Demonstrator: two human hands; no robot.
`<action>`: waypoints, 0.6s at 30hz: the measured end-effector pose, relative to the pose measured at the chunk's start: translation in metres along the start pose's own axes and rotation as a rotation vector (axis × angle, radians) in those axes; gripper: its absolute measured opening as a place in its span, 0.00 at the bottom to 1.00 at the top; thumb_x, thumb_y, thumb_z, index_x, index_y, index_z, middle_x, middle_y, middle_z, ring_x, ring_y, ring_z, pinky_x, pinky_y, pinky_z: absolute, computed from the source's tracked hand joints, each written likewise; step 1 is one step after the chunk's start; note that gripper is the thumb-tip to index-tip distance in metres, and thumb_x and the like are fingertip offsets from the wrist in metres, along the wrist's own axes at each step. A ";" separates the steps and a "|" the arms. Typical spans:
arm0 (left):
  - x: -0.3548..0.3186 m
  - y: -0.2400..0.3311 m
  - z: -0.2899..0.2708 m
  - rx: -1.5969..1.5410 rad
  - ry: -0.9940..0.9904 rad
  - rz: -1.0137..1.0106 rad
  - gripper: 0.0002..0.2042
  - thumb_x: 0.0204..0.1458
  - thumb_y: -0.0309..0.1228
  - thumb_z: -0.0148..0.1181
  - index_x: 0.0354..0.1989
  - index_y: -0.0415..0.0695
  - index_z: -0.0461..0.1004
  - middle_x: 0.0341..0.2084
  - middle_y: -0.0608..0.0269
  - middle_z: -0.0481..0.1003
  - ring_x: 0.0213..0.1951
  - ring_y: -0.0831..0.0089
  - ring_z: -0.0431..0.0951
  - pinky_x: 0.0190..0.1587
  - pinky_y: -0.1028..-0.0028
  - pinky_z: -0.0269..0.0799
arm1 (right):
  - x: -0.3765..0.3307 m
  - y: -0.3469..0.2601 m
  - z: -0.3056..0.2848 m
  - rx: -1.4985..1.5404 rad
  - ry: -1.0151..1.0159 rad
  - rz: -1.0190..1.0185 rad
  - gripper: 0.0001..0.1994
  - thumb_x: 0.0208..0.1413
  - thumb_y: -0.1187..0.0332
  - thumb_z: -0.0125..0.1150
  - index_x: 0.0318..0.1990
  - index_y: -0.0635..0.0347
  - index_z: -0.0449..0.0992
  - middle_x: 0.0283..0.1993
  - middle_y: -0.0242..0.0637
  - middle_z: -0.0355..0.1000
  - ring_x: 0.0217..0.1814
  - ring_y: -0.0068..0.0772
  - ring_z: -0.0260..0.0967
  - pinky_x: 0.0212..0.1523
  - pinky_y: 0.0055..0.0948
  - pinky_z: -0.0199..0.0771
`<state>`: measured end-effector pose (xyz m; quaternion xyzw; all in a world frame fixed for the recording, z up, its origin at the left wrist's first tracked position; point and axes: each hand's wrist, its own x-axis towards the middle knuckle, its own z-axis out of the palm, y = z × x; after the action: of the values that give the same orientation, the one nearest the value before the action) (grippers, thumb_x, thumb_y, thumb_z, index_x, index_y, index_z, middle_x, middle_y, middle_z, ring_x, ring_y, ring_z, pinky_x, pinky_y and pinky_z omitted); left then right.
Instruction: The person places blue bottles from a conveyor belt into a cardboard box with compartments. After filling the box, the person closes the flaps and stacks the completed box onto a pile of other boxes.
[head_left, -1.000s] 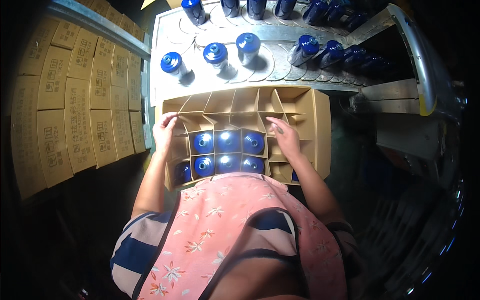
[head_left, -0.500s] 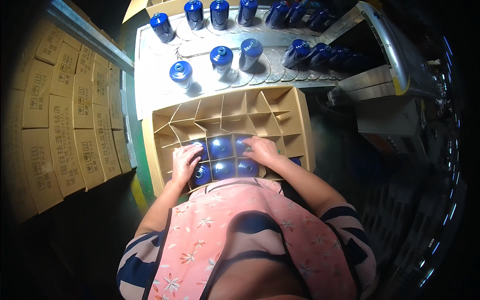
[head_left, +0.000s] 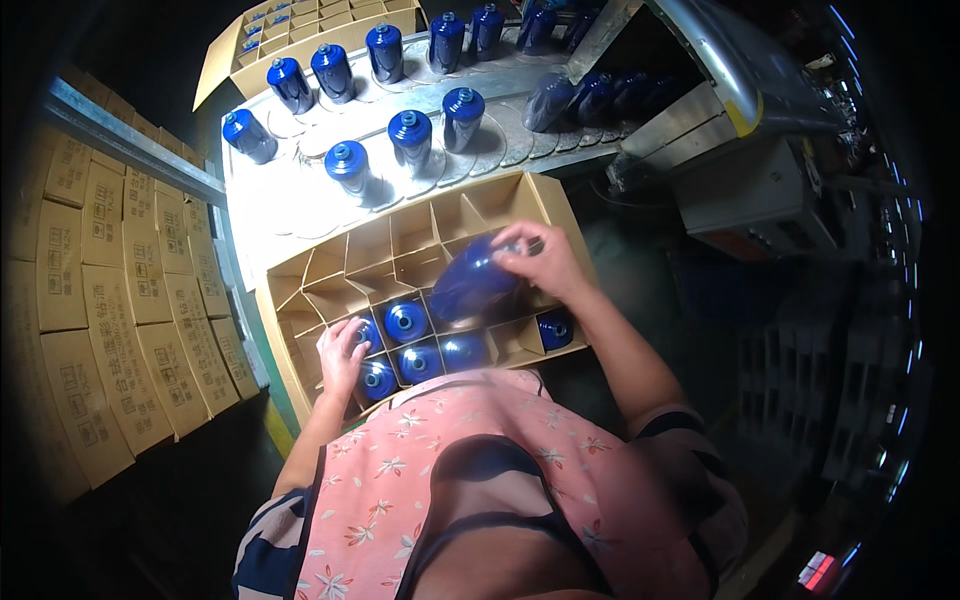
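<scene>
My right hand (head_left: pixel 540 262) grips a blue glass bottle (head_left: pixel 470 285) by its neck. That bottle is tilted and blurred, lifted over the divided carton (head_left: pixel 285 355). At the carton's left part, my left hand (head_left: pixel 343 352) has its fingers curled at the neck of another blue bottle (head_left: pixel 368 335), which sits low in its compartment. Several more blue bottles stand upright in the cells beside it, among them one bottle (head_left: pixel 405 321) just to its right. A lone bottle (head_left: pixel 555 328) occupies the near right corner cell. Cardboard dividers (head_left: pixel 395 268) separate the cells.
Beyond the carton, a conveyor (head_left: pixel 285 205) of overlapping plates carries several upright blue bottles (head_left: pixel 346 165). A metal-framed machine (head_left: pixel 735 95) stands at the right. Stacked closed cartons (head_left: pixel 110 330) rise on the left behind a metal rail (head_left: pixel 150 140). Another divided carton (head_left: pixel 330 40) lies at the back.
My right hand has raised a bottle from the carton and tilted it. My left hand stays at a bottle. The view has shifted, and the bottles on the conveyor have moved along.
</scene>
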<state>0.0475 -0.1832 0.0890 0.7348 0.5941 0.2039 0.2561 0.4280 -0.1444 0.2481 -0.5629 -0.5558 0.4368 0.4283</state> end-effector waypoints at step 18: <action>0.043 0.153 -0.113 -0.688 0.326 -0.142 0.19 0.46 0.09 0.53 0.48 0.35 0.72 0.55 0.47 0.70 0.59 0.59 0.69 0.64 0.61 0.59 | 0.271 0.136 -0.247 -0.310 0.591 0.166 0.12 0.43 0.61 0.69 0.36 0.51 0.81 0.22 0.36 0.76 0.21 0.27 0.74 0.26 0.26 0.73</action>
<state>0.1058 -0.1509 0.2721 0.5209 0.5733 0.4874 0.4032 0.7011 0.1258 0.1740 -0.7668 -0.4198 0.1984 0.4431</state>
